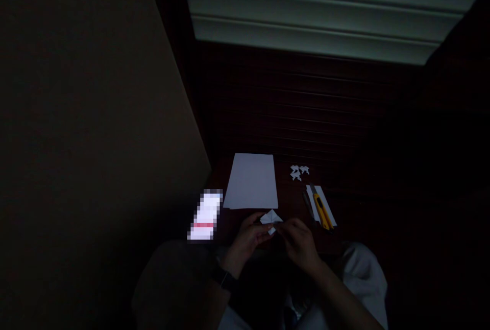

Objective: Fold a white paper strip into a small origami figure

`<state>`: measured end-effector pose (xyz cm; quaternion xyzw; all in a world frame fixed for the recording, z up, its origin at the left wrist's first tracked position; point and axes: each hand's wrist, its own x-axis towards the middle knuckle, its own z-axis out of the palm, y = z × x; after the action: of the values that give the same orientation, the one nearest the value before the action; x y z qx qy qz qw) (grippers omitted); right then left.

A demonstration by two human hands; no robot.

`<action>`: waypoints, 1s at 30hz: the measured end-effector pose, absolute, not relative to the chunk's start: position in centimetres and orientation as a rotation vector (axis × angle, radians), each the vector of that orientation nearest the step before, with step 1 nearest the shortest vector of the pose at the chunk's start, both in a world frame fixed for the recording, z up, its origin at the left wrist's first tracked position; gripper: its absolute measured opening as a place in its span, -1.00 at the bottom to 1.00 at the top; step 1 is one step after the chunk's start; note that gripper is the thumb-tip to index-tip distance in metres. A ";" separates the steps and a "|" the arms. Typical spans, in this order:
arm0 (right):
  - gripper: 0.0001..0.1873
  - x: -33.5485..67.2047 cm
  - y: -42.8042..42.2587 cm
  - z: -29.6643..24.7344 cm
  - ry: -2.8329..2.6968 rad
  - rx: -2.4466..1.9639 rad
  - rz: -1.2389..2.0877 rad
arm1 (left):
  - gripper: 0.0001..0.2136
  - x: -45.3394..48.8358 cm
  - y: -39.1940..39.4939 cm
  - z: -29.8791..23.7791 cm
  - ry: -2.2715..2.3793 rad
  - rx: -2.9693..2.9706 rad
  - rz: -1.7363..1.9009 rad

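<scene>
In the dim light both my hands meet over a small folded white paper piece (pixel 270 217) just above my lap. My left hand (pixel 247 240) pinches its lower left side, a dark watch on that wrist. My right hand (pixel 300 243) is closed on its right edge with the fingertips. The paper piece is partly hidden by my fingers.
A stack of white sheets (pixel 252 181) lies on the dark table (pixel 291 202) ahead of my hands. Several small folded paper shapes (pixel 298 172) sit to its right. A yellow utility knife (pixel 322 211) rests on a paper strip. A lit phone screen (pixel 206 216) glows at the left.
</scene>
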<state>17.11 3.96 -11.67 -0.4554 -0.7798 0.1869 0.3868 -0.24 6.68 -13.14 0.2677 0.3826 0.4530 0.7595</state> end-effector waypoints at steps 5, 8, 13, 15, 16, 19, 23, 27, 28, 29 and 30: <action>-0.58 17.6 3.8 -12.0 -2.113 -1.176 0.380 | -0.59 -0.1 6.7 -12.8 0.840 0.582 0.994; -0.52 17.8 3.9 -12.0 -2.161 -1.171 0.354 | -0.60 0.0 6.8 -12.5 0.856 0.601 1.003; -0.50 17.6 3.8 -11.6 -2.159 -1.154 0.357 | -0.59 0.3 6.9 -12.3 0.925 0.676 1.067; -0.54 17.2 3.4 -11.3 -2.098 -1.145 0.419 | -0.58 0.3 6.9 -12.4 0.955 0.705 1.099; -0.57 17.0 3.2 -11.2 -2.036 -1.149 0.472 | -0.58 0.3 7.0 -12.4 0.966 0.718 1.114; -0.70 16.5 2.8 -11.0 -1.671 -1.260 0.666 | -0.58 0.4 7.1 -12.5 0.994 0.758 1.149; -0.66 16.5 3.6 -11.2 -1.164 -1.422 1.129 | -0.59 0.6 7.2 -12.0 1.014 0.820 1.175; -0.62 16.7 4.8 -11.4 -0.903 -1.239 1.721 | -0.62 0.9 7.3 -11.3 0.989 0.901 1.206; -0.63 16.7 5.0 -11.4 -0.881 -1.218 1.759 | -0.62 1.0 7.3 -11.1 0.982 0.918 1.207; -0.64 16.7 5.2 -11.4 -0.870 -1.219 1.764 | -0.62 1.0 7.3 -11.0 0.977 0.936 1.205; -0.65 16.6 5.2 -11.4 -0.862 -1.236 1.754 | -0.61 1.0 7.3 -11.0 0.972 0.953 1.198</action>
<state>16.63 5.24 -11.44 -0.4892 -0.3413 0.6943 0.4027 1.04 7.30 -10.98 0.4136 0.4221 0.5204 0.6163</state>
